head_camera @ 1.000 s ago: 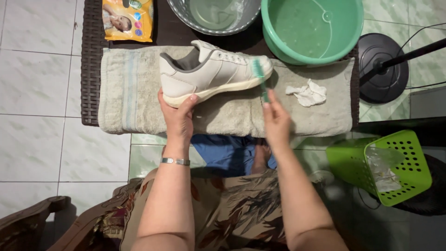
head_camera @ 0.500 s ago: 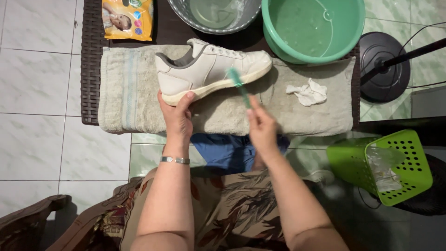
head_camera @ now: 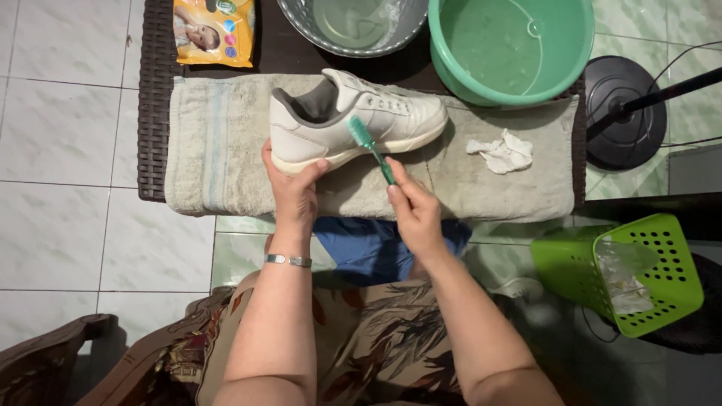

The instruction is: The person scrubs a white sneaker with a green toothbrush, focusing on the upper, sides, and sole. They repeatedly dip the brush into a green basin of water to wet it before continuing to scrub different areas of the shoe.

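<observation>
Gripping: left hand (head_camera: pixel 295 189) clasps the white sneaker's (head_camera: pixel 359 119) heel on the towel (head_camera: pixel 226 150).
Brush: right hand (head_camera: pixel 414 210) closed around green toothbrush (head_camera: pixel 371 149), bristles on the shoe's side.
Hidden: handle end inside fist; green basin (head_camera: pixel 511 53) cut off.

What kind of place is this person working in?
Probably a home, perhaps a tiled porch or wash area: a white sneaker lies on a towel over a low wicker table, beside a green basin of water.

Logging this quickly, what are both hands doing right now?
Left hand: closed on the heel of the white leather sneaker.
Right hand: closed on the green plastic toothbrush.
</observation>
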